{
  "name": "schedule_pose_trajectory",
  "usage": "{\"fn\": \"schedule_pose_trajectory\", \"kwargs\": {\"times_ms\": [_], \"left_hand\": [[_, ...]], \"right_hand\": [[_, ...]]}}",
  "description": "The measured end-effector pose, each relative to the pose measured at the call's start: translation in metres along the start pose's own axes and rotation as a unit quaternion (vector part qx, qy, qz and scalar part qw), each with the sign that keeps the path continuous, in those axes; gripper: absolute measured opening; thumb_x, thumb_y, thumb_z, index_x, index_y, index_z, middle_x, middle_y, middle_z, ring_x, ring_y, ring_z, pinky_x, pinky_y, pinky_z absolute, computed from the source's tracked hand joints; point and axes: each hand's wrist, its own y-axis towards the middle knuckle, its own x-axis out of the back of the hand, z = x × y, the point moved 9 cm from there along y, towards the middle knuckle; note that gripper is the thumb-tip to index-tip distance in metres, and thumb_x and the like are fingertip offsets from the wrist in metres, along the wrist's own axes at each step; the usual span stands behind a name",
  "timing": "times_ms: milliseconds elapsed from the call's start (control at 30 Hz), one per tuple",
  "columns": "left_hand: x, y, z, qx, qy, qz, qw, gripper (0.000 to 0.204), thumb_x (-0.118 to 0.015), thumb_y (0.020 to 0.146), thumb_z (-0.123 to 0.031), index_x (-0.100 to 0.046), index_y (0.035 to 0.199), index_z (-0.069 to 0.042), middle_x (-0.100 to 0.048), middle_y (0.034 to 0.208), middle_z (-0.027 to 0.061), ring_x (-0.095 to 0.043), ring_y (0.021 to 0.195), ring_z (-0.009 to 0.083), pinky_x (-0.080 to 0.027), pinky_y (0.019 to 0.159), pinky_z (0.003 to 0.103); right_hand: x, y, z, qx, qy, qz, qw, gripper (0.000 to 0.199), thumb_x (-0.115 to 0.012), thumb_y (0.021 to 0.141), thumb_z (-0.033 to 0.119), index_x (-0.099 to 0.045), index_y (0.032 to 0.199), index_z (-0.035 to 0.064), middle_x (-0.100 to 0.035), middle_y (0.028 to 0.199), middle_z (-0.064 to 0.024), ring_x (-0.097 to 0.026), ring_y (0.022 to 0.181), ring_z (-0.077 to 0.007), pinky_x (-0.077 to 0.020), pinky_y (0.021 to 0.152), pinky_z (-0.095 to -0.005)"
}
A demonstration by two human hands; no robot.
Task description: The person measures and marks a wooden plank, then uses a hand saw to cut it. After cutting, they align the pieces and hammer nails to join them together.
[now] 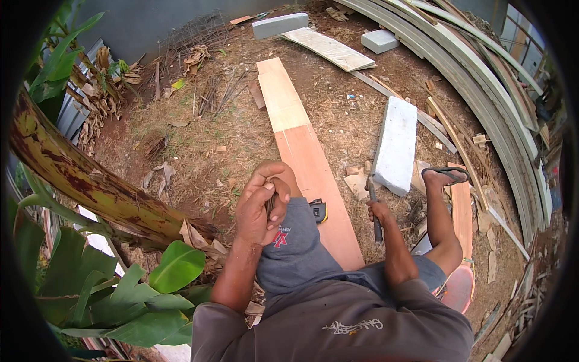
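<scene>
My left hand (pixel 260 202) is raised over my left thigh, its fingers curled inward. Something small and dark seems to lie in the curl, but I cannot make it out. On my right, my right hand (pixel 379 211) grips a hammer (pixel 377 230) by its dark handle, the head pointing away from me over the dirt. Between my legs runs a long reddish wooden plank (pixel 313 160), with a paler board (pixel 280 90) at its far end. A black and yellow tape measure (pixel 318 211) rests on the plank beside my left knee.
A white block (pixel 395 145) lies right of the plank, with further blocks (pixel 280 26) and a light panel (pixel 329 49) beyond. Long stacked boards (pixel 482 78) curve along the right. A banana trunk (pixel 90 175) leans in from the left. Another reddish plank (pixel 462 211) lies by my right foot.
</scene>
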Motion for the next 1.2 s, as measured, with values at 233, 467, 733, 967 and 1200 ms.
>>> {"fn": "schedule_pose_trajectory", "kwargs": {"times_ms": [233, 467, 733, 967, 1200], "left_hand": [[-0.073, 0.074, 0.058, 0.128, 0.013, 0.091, 0.987, 0.046, -0.036, 0.11, -0.029, -0.044, 0.147, -0.004, -0.046, 0.068, 0.0001, -0.029, 0.044, 0.004, -0.024, 0.035, 0.02], [-0.118, 0.081, 0.107, 0.106, 0.19, 0.117, 0.969, 0.062, -0.032, 0.112, -0.053, -0.045, 0.148, -0.004, -0.048, 0.074, -0.002, -0.031, 0.048, 0.0033, -0.026, 0.041, 0.019], [-0.12, 0.113, 0.103, 0.1, 0.256, 0.197, 0.941, 0.067, -0.045, 0.108, -0.056, -0.051, 0.143, 0.001, -0.055, 0.082, -0.0016, -0.044, 0.06, 0.0023, -0.034, 0.051, 0.018], [-0.087, 0.213, 0.054, 0.035, 0.462, 0.234, 0.855, 0.045, -0.064, 0.104, -0.042, -0.073, 0.116, 0.001, -0.071, 0.093, 0.0043, -0.059, 0.073, 0.0078, -0.047, 0.064, 0.024], [-0.021, 0.337, 0.068, -0.072, 0.528, 0.174, 0.828, 0.028, -0.075, 0.097, -0.027, -0.079, 0.109, -0.002, -0.077, 0.097, 0.0109, -0.071, 0.091, 0.015, -0.055, 0.081, 0.032]], "right_hand": [[0.001, -0.17, 0.256, 0.307, 0.166, 0.11, 0.931, 0.037, -0.076, 0.092, 0.014, -0.05, 0.117, 0.0058, -0.061, 0.085, -0.0021, -0.057, 0.056, -0.0077, -0.0451, 0.046, -0.0228], [-0.027, -0.272, 0.308, 0.387, 0.135, 0.17, 0.896, 0.039, -0.073, 0.095, 0.007, -0.049, 0.124, 0.0005, -0.069, 0.096, -0.0098, -0.068, 0.067, -0.0131, -0.0534, 0.055, -0.0246], [-0.031, -0.248, 0.33, 0.451, 0.071, 0.087, 0.885, 0.045, -0.083, 0.09, 0.02, -0.053, 0.12, 0.0035, -0.066, 0.084, -0.0035, -0.06, 0.068, -0.0064, -0.0452, 0.055, -0.0206], [-0.026, -0.187, 0.413, 0.504, 0.011, 0.064, 0.861, 0.046, -0.08, 0.09, 0.014, -0.052, 0.124, 0.0008, -0.069, 0.087, -0.0071, -0.065, 0.076, -0.0108, -0.0528, 0.068, -0.0294], [-0.082, -0.062, 0.461, 0.57, -0.065, 0.03, 0.818, 0.044, -0.081, 0.088, 0.021, -0.059, 0.122, 0.0038, -0.072, 0.092, -0.0113, -0.074, 0.085, -0.0228, -0.0562, 0.073, -0.0382]]}}
